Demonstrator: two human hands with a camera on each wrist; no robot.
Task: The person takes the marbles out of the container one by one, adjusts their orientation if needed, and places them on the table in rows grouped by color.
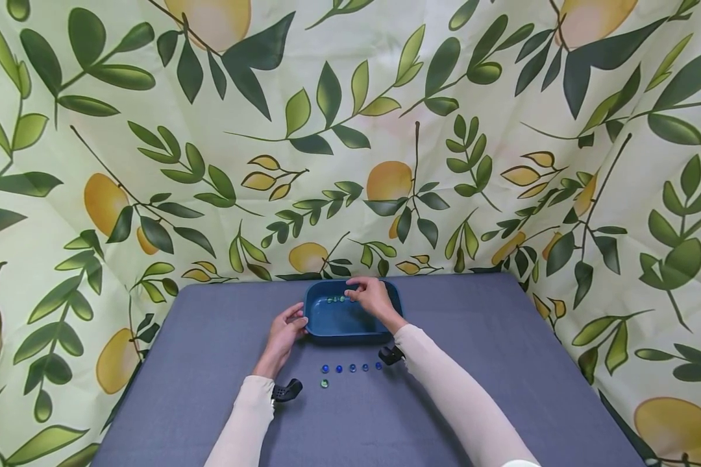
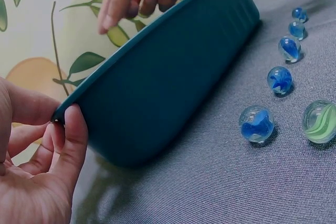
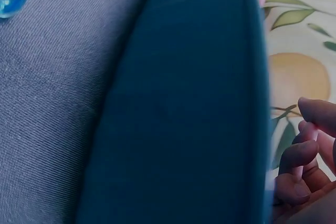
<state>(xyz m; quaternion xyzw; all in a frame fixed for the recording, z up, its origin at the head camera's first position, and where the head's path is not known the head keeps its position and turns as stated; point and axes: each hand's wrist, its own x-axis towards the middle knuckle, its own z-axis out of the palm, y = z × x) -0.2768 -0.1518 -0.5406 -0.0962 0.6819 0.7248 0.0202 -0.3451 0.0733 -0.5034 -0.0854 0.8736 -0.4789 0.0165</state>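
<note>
A dark blue plastic basin stands near the back of the table, with several green marbles inside toward its far side. My left hand pinches the basin's left rim between thumb and fingers, as the left wrist view shows close up. Over the basin's right part hangs my right hand, fingers loosely bent, with nothing visible between them. In front of the basin lies a row of several blue marbles. One green marble sits just nearer than the row's left end.
Grey cloth covers the table. A hanging fabric printed with leaves and fruit rises right behind the basin and along both sides. Each wrist wears a black camera band, the left one close to the loose green marble.
</note>
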